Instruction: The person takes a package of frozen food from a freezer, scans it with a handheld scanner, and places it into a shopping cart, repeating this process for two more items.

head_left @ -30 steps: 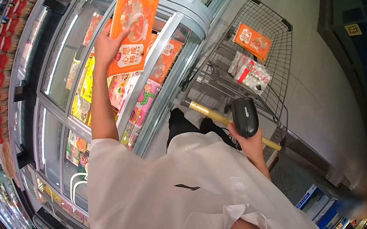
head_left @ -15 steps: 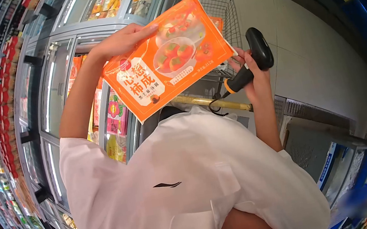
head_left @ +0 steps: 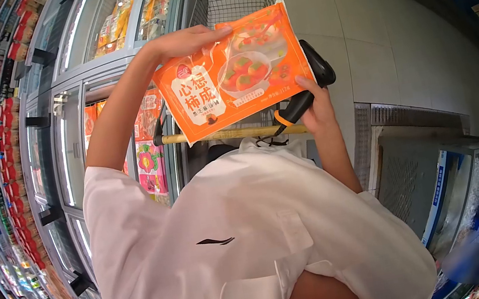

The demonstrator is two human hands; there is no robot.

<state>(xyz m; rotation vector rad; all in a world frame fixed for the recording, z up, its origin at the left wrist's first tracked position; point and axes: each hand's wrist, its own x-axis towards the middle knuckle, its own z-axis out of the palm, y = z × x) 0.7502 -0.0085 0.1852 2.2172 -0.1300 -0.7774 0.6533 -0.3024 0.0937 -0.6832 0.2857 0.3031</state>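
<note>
An orange food package (head_left: pixel 227 75) with pictures of bowls faces up in front of my chest. My left hand (head_left: pixel 193 40) grips its upper left edge, thumb on the front and the other fingers hidden behind it. At the lower right corner, my right hand (head_left: pixel 315 102) has its thumb on the package front. The same hand also holds a black handheld scanner (head_left: pixel 319 63) with an orange ring, partly behind the package. A wooden-coloured cart handle (head_left: pixel 243 132) lies just below the package.
Beyond the package stands a wire shopping cart (head_left: pixel 230 0). Glass-door freezers (head_left: pixel 76 139) with packaged food line the left side, with stocked shelves (head_left: pixel 17 186) farther left. Grey floor tiles (head_left: pixel 376 57) extend to the right, and a blue-edged case (head_left: pixel 442 185) stands at the lower right.
The package has moved slightly right and tilted less. My right hand has moved from beside it to gripping its lower right corner, and the scanner is now partly hidden behind it.
</note>
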